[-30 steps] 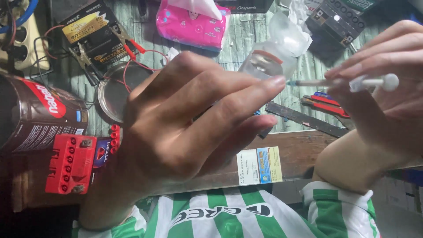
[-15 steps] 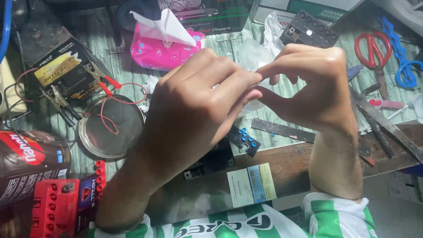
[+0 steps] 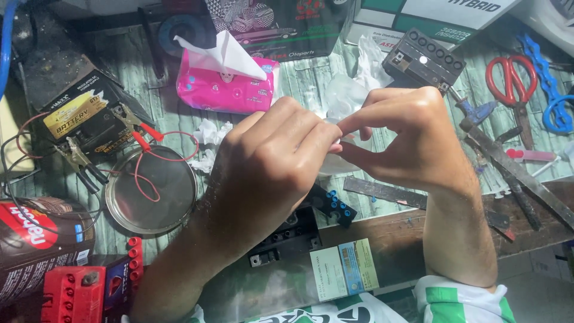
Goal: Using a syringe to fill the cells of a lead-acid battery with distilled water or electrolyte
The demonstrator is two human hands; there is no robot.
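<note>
My left hand (image 3: 269, 173) and my right hand (image 3: 412, 140) meet fingertip to fingertip above the middle of the workbench. Both pinch a small pale piece (image 3: 336, 142) that my fingers almost wholly hide. A clear plastic bottle (image 3: 344, 98) lies just behind the fingertips. Under my left hand sits a small black battery (image 3: 287, 236), and beside it a black strip with blue caps (image 3: 335, 206). A small label card (image 3: 344, 272) lies on the wooden front edge.
A pink tissue pack (image 3: 227, 87) sits at the back, with a round metal lid (image 3: 152, 191) and red wire to the left. A clipped black battery (image 3: 84, 119) and a red battery (image 3: 72, 296) lie further left. Red scissors (image 3: 511, 78), blue scissors (image 3: 550, 90) and metal bars (image 3: 514, 170) lie right.
A second ago my right hand held a thin white stick out toward the left fingertips. The hands have since come together over the bench, and the stick is hidden between the fingers.
</note>
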